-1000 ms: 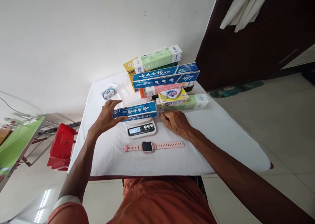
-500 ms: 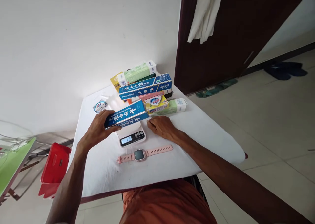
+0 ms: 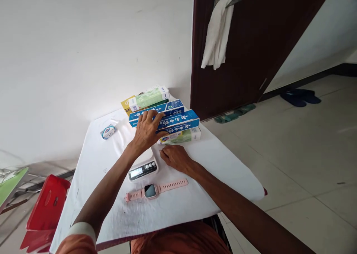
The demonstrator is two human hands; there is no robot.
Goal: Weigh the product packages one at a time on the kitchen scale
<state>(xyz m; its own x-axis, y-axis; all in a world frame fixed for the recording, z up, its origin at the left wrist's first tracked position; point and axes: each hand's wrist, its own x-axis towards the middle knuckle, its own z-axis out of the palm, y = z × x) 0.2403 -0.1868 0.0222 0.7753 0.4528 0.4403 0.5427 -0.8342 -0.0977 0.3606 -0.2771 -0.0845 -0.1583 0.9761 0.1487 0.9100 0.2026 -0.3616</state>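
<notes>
My left hand (image 3: 149, 129) grips the left end of a blue toothpaste box (image 3: 178, 121), which is over the piled boxes. Behind it lies another blue toothpaste box (image 3: 175, 106), with a green-and-white box (image 3: 150, 97) farther back. Below the held box show part of a yellow soap box (image 3: 173, 136) and a second pale green box (image 3: 192, 135). My right hand (image 3: 175, 157) rests curled on the table, right of the white digital scale (image 3: 143, 168); whether it holds anything is hidden. The scale's display is washed out. A pink watch (image 3: 150, 190) lies in front.
A small soap box (image 3: 108, 131) lies at the left on the white-covered table (image 3: 111, 209). Left of the table stands a red plastic chair (image 3: 47, 205). A white towel (image 3: 219, 32) hangs from the door handle. Slippers (image 3: 300, 97) are on the floor at right.
My left hand has carried the toothpaste box from above the scale to the right, over the pile. The right hand stays curled beside the scale. The camera view has shifted.
</notes>
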